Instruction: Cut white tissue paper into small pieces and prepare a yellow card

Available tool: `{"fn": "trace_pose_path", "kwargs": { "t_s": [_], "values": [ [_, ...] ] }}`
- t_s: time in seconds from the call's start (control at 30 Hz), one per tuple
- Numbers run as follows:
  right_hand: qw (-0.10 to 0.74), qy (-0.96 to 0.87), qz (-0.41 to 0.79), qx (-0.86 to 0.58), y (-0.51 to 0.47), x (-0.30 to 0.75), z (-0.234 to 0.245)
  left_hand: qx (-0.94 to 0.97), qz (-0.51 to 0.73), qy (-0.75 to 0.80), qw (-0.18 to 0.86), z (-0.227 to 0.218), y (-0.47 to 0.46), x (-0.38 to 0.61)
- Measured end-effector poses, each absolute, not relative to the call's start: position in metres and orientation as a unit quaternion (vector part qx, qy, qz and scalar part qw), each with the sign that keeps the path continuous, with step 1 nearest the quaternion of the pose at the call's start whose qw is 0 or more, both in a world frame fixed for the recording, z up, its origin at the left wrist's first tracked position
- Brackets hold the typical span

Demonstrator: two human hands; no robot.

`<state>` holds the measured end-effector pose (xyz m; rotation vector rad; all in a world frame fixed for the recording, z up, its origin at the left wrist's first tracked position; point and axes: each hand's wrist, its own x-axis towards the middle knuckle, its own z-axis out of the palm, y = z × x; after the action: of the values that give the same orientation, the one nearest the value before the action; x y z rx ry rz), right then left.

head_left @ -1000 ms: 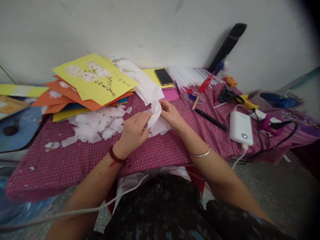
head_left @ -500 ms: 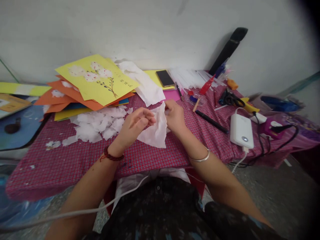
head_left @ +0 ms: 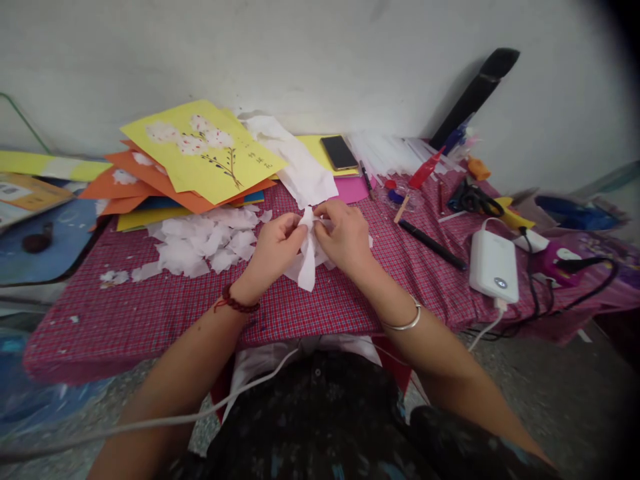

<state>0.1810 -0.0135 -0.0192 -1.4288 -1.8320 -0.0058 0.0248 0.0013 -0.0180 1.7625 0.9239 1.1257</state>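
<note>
a piece of white paper [head_left: 307, 267] is held above a red checked tablecloth [head_left: 170, 313], in front of the wearer's body. its upper part is pinched between thumb and fingers by the left hand [head_left: 277, 250] and, seemingly, by the right hand [head_left: 346, 237], whose fingertips are partly hidden. torn paper scraps [head_left: 203, 247] are heaped to the left, near a yellow card [head_left: 180, 167] decorated with white flowers. a phone [head_left: 339, 153] is laid beyond the hands.
</note>
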Motion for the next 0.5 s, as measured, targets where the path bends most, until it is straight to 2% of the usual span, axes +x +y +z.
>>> {"fn": "trace_pose_path", "kwargs": {
  "t_s": [0.1, 0.3, 0.5],
  "values": [
    [0.400, -0.723, 0.000, -0.563, -0.0137, 0.1811, -0.0190, 0.709, 0.446, 0.394, 0.378, -0.0183, 0.0019, 0.0239],
    [0.400, -0.716, -0.011, -0.571, -0.0140, 0.1803, -0.0192, 0.757, 0.430, 0.446, 0.207, -0.0196, -0.0003, 0.0229],
    [0.452, -0.666, 0.023, -0.593, -0.0136, 0.1821, -0.0211, 0.754, 0.378, 0.497, 0.206, -0.0145, 0.0001, 0.0190]
  ]
}}
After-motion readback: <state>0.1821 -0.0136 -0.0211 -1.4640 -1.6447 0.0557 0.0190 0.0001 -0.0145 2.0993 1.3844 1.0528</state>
